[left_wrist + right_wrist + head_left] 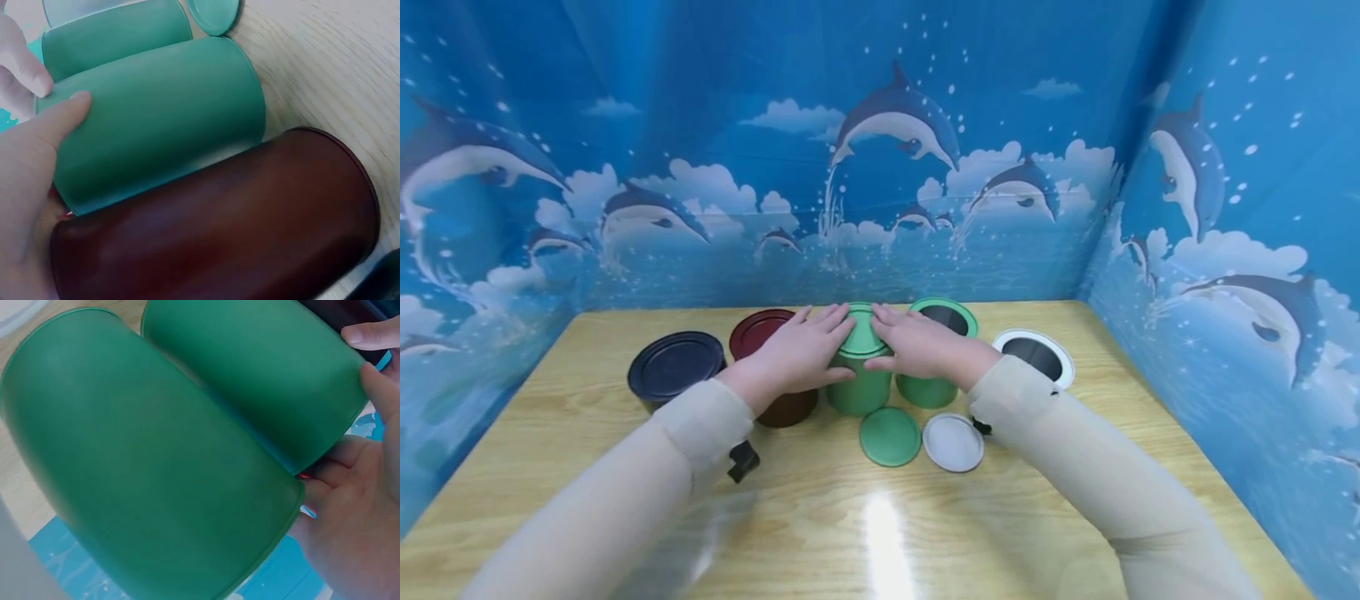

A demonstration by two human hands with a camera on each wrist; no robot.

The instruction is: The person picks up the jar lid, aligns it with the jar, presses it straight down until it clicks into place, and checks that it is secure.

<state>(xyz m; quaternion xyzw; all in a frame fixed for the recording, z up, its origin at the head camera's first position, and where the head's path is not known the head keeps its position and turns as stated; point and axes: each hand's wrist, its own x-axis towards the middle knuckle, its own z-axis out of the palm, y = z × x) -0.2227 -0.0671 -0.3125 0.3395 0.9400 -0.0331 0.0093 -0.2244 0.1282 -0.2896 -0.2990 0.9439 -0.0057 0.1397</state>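
A green can point(859, 390) stands mid-table with a green lid point(860, 335) on top. Both hands lie on that lid with straight fingers. My left hand point(799, 357) comes from the left, its thumb point(44, 134) along the can's wall point(156, 119). My right hand point(917, 343) comes from the right, its thumb point(378, 394) at the rim of the same can point(262, 369). A dark red can point(786, 407) touches the green can on the left. An open second green can point(929, 390) stands close on the right, under my right wrist.
A navy can point(676, 367) with its lid on stands far left; an open white can point(1033, 356) stands far right. A loose green lid point(890, 436) and a white lid point(952, 442) lie in front of the cans. Blue dolphin-print walls enclose three sides.
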